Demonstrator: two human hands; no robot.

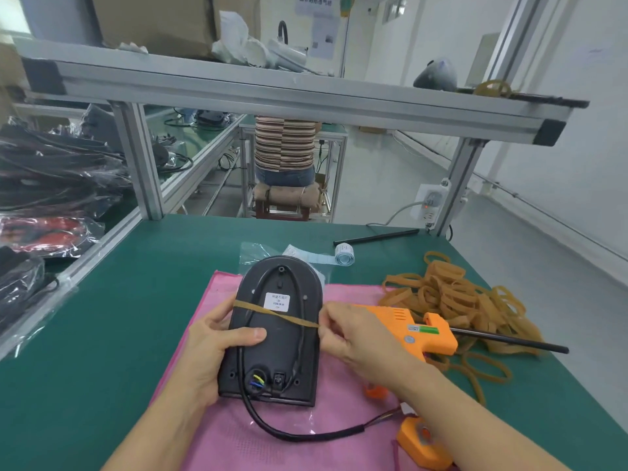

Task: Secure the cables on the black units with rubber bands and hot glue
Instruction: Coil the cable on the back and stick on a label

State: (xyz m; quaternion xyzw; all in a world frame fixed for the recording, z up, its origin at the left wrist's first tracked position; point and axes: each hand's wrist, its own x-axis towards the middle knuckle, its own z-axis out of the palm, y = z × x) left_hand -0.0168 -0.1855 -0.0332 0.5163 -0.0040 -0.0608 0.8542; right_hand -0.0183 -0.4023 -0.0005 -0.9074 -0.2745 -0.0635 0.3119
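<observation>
A black arch-shaped unit (282, 345) lies back-up on a pink cloth (343, 426), with a black cable (299, 311) looped along its back and trailing off its near end. My left hand (210, 348) grips the unit's left edge, thumb lying across the back. A tan rubber band (275, 313) stretches slantwise across the unit below its white label. My right hand (343, 331) pinches the band at the unit's right edge. An orange hot glue gun (421, 329) lies just behind my right hand, a black glue stick sticking out of its rear.
A heap of tan rubber bands (455, 300) covers the green table (129, 300) to the right. A label roll (345, 254) and a black rod (373, 236) lie farther back. Bagged black cables (51, 171) pile up at left. A person in a striped shirt (285, 144) sits beyond the bench.
</observation>
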